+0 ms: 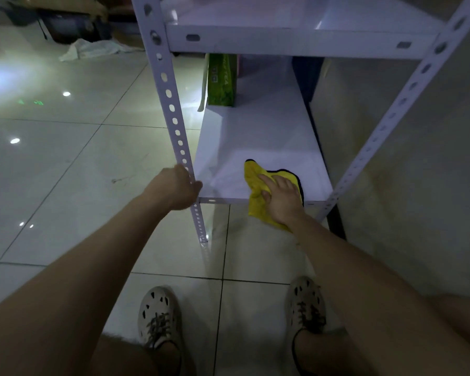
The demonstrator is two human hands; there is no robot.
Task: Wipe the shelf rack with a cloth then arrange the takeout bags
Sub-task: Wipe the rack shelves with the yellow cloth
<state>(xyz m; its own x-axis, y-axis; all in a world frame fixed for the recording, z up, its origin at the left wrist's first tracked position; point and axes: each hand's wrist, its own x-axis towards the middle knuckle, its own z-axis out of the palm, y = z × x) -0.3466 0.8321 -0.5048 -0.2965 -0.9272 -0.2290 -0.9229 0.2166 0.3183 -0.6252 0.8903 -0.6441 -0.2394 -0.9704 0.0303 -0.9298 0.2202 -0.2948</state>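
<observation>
Down low at the rack: the right hand (pixel 281 200) lies on the yellow, black-edged microfibre cloth (pixel 253 176), fingers spread flat and pressing it onto the front lip of the bottom shelf (pixel 255 131) of the white perforated-steel shelf rack (pixel 392 115), with one corner of the cloth drooping over the edge. At nine o'clock from the cloth, the left hand (pixel 178 189) is wrapped round the rack's front-left upright (pixel 170 100), fingers curled about the metal. Far back on that same shelf, at eleven o'clock from the cloth, a green paper takeout bag (pixel 221 82) lettered TEA stands upright, well apart from the cloth. A pinkish bag (pixel 244 66) shows just behind it, half hidden by the upper shelf (pixel 296 40). At six o'clock, the person's pale perforated clogs (pixel 159 316) are planted on glossy floor tiles (pixel 65 158).
</observation>
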